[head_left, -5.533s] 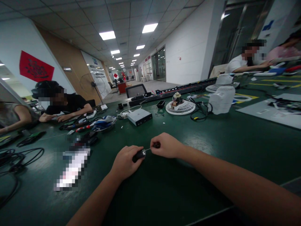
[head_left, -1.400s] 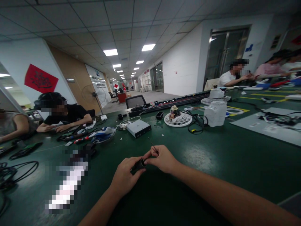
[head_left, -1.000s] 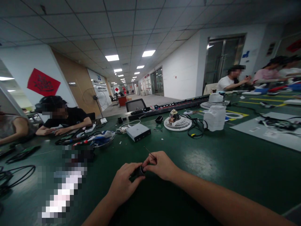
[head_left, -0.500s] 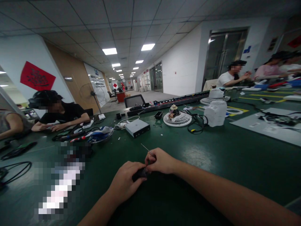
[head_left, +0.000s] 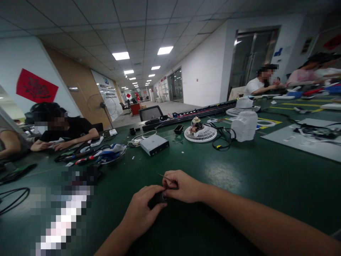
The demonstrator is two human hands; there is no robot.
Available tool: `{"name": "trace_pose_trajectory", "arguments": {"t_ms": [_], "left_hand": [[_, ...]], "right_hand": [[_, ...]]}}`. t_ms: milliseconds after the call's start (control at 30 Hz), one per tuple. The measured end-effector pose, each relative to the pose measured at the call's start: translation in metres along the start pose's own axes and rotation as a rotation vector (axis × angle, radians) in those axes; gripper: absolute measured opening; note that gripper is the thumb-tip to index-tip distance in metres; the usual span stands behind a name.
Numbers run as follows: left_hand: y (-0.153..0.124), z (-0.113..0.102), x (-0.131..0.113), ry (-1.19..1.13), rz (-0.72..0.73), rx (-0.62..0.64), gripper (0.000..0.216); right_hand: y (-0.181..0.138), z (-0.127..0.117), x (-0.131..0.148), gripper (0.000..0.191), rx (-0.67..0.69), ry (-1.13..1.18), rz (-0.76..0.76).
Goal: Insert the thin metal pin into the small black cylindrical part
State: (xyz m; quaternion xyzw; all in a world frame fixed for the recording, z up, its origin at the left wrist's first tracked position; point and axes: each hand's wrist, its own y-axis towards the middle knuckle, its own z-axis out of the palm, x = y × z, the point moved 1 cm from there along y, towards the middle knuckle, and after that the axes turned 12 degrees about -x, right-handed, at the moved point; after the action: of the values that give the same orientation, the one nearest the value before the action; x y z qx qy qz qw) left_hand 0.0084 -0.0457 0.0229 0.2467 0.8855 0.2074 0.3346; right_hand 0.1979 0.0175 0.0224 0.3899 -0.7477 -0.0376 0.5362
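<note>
My left hand [head_left: 145, 205] is closed around a small dark cylindrical part [head_left: 157, 200], its exact kind too dark to tell. Against the near end of that part rest the fingertips of my right hand [head_left: 179, 185]. A thin metal rod-like tool [head_left: 166, 177] sticks out to the left from the right hand's fingers; its other end is hidden in the palm. Both hands meet low over the green table [head_left: 197, 224]. Beyond them lies a silver box like an optical disc drive [head_left: 155, 144].
Behind the drive stand a small black tray [head_left: 178, 129], a white round fan grille with a motor [head_left: 200, 133] and a white housing [head_left: 244, 126] with a black cable. Tools and a blue bundle [head_left: 112, 153] lie left. Co-workers sit at the left [head_left: 71, 129] and far right.
The thin tool has tipped lower, closer to level, in my right hand. Both hands stay together at the dark part. The whole view has shifted slightly.
</note>
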Motion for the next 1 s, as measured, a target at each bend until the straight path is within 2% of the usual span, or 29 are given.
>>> {"name": "trace_pose_trajectory", "arguments": {"t_ms": [133,300,400,533,633,833,1000], "left_hand": [[0.000,0.003,0.001,-0.004,-0.032,-0.035,0.032],[-0.006,0.003,0.004,-0.005,-0.015,-0.025,0.034],[-0.007,0.000,0.003,-0.009,-0.020,-0.028,0.033],[-0.008,-0.001,0.004,-0.016,-0.095,-0.023,0.033],[-0.009,0.000,0.008,-0.032,-0.129,-0.018,0.035],[-0.006,-0.003,0.006,-0.020,-0.059,-0.030,0.031],[-0.005,-0.005,0.002,-0.001,0.010,0.048,0.032]], "right_hand": [[0.001,0.001,0.002,0.033,-0.027,0.119,0.113],[0.001,0.002,0.003,0.036,0.070,0.231,0.187],[0.001,0.000,0.005,0.037,0.055,0.144,0.086],[0.000,0.000,0.009,0.038,0.014,-0.003,-0.095],[0.000,0.004,0.011,0.034,-0.019,-0.040,-0.127],[0.001,0.009,0.008,0.031,-0.026,0.122,0.060],[0.002,0.013,0.000,0.034,0.011,0.127,0.116]]}}
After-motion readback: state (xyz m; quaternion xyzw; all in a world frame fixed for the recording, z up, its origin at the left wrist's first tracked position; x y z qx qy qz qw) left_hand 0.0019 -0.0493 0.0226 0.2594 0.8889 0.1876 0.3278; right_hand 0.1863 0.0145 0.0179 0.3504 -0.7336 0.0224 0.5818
